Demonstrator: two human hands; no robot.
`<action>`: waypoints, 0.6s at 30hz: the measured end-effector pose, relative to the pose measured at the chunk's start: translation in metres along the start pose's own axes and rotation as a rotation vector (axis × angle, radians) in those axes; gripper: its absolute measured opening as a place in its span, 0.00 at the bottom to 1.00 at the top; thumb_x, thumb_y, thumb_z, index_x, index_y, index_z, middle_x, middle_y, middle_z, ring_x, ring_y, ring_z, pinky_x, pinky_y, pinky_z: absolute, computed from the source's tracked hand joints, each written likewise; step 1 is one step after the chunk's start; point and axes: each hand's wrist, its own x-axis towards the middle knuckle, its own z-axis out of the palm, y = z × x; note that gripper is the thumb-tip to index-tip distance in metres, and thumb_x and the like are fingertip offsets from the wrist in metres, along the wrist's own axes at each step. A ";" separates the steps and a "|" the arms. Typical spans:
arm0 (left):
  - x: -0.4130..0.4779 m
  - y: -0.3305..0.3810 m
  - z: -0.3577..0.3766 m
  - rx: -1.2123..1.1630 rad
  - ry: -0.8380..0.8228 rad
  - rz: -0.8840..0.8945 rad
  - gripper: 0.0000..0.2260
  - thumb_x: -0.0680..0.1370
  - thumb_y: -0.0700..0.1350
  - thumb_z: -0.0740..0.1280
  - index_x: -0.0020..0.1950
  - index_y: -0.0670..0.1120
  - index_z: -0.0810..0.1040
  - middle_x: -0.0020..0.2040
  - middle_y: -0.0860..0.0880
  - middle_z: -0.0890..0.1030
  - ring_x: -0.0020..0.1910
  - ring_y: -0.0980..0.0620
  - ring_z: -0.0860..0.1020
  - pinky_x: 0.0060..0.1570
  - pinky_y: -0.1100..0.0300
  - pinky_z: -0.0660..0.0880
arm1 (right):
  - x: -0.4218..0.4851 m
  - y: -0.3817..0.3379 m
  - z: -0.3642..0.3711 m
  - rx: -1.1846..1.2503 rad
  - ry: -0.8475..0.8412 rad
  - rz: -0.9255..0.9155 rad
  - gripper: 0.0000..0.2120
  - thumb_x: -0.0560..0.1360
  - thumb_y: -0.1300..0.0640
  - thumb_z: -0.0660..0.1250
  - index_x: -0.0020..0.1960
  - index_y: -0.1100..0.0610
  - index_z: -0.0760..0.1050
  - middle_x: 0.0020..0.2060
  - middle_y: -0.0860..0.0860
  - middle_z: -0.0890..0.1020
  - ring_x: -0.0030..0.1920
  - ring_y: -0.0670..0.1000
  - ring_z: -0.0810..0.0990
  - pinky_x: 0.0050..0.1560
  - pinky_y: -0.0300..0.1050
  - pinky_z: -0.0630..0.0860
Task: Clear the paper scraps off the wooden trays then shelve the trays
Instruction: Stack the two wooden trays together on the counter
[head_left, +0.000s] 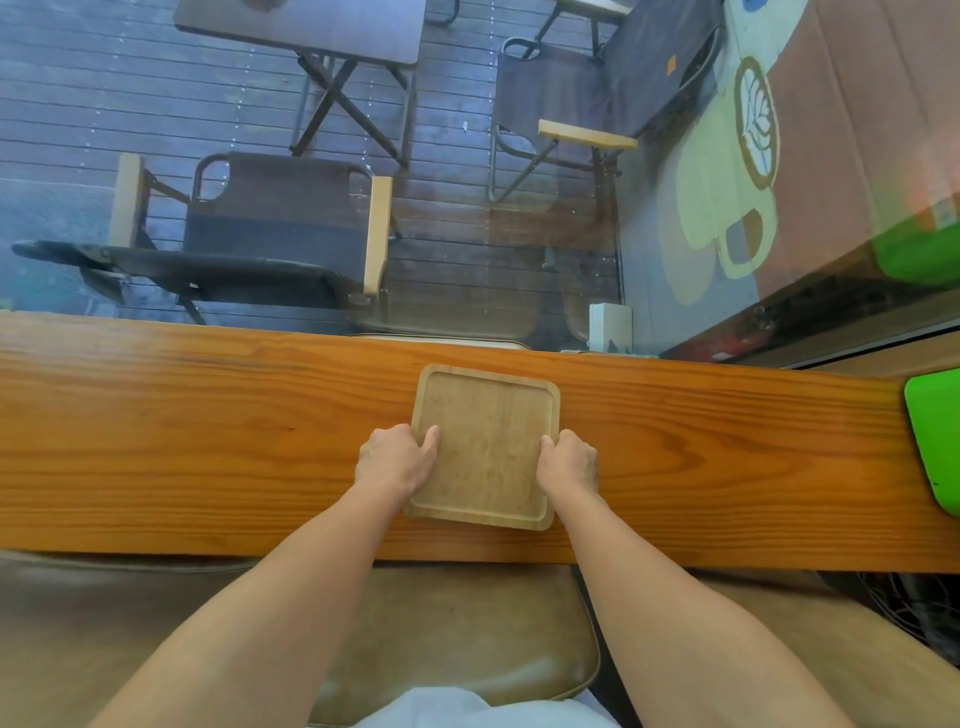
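Note:
A square wooden tray (488, 415) with rounded corners lies flat on the long wooden counter (208, 441), near its middle. No paper scraps show on its surface. My left hand (397, 460) grips the tray's left edge, thumb on top inside the rim. On the opposite edge my right hand (569, 465) holds the tray the same way, fingers curled under the side. Both forearms reach in from the bottom of the view.
A green object (935, 441) sits at the counter's right end. Below the counter is a tan cushioned stool (467, 623). Beyond a window pane, folding chairs (270, 234) and a small table (311, 31) stand on a dark deck. A white box (610, 327) rests by the glass.

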 end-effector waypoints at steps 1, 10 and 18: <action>0.000 0.000 -0.001 0.019 0.003 0.008 0.25 0.79 0.66 0.55 0.50 0.46 0.78 0.43 0.49 0.80 0.39 0.50 0.78 0.36 0.55 0.80 | 0.000 0.000 0.000 -0.006 0.001 -0.004 0.16 0.84 0.50 0.54 0.60 0.59 0.74 0.52 0.55 0.77 0.46 0.53 0.74 0.42 0.47 0.70; 0.000 -0.007 -0.001 0.050 -0.020 0.052 0.23 0.80 0.63 0.55 0.52 0.45 0.78 0.46 0.47 0.80 0.42 0.47 0.78 0.42 0.50 0.81 | 0.002 0.004 -0.004 -0.023 -0.065 -0.018 0.14 0.83 0.50 0.56 0.59 0.58 0.74 0.55 0.56 0.77 0.50 0.55 0.76 0.48 0.51 0.76; -0.009 0.007 0.007 -0.021 0.075 -0.031 0.16 0.82 0.57 0.57 0.54 0.44 0.73 0.47 0.46 0.76 0.43 0.48 0.74 0.40 0.55 0.73 | -0.009 0.003 0.013 0.250 -0.009 0.124 0.17 0.84 0.54 0.57 0.67 0.61 0.73 0.66 0.57 0.73 0.60 0.57 0.75 0.58 0.52 0.74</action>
